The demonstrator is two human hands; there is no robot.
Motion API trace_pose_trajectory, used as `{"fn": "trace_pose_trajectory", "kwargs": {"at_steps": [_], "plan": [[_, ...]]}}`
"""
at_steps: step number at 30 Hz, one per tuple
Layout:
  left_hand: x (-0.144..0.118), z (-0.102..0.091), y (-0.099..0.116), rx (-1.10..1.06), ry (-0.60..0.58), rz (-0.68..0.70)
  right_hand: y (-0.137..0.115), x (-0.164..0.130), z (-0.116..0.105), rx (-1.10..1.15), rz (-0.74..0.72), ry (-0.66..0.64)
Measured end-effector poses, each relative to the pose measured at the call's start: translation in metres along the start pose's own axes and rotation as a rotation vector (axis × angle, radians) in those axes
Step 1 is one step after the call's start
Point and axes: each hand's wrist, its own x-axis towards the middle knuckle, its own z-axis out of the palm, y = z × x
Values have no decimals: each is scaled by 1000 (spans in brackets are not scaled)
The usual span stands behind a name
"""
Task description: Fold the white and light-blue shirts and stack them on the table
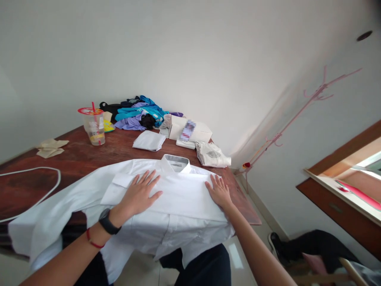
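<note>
A white collared shirt (181,198) lies face up across the front of the table, its collar pointing to the wall. One sleeve stretches out to the left, and the lower part hangs over the front edge. A flat white piece, perhaps a folded sleeve or a board, lies across its chest; I cannot tell which. My left hand (139,194) rests flat on the left of the chest, fingers spread. On the right shoulder side my right hand (219,192) presses down, also with fingers apart. Neither hand grasps anything.
On the brown table (119,155) stand a plastic cup with a straw (95,127), a clothes pile (139,113), a white box (190,129), a folded white cloth (149,140) and a folded printed garment (212,154). A white cable (58,178) lies left. A pink coat rack (293,119) leans right.
</note>
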Motion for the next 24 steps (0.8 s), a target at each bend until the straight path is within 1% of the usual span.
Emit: {"fn": "trace_pose_trajectory", "kwargs": {"at_steps": [4,8,11,13,15,18,21,23,24], "plan": [[2,1,3,8,4,-15,4,7,-1,-8,9,-18],[2,2,2,6,-3,-9,3,4,-1,-23,14,-12],[1,2,1,0,-8,-8,-6,-2,-11,-41,27,-20],[1,1,2,-3,-10,-12,-19,-8,-22,-74,2,-7],[2,1,6,-4,-21,-31,-39,-15,-33,-88,-108,17],[13,-3,19,-13,-40,-30,-75,-26,-45,-31,-385,32],[37,-10,36,-28,-16,44,-110,-30,-55,35,-659,38],[58,-16,45,-9,10,86,-126,-27,-62,109,-824,74],[69,-18,47,8,18,103,-132,-24,-66,154,-883,106]]}}
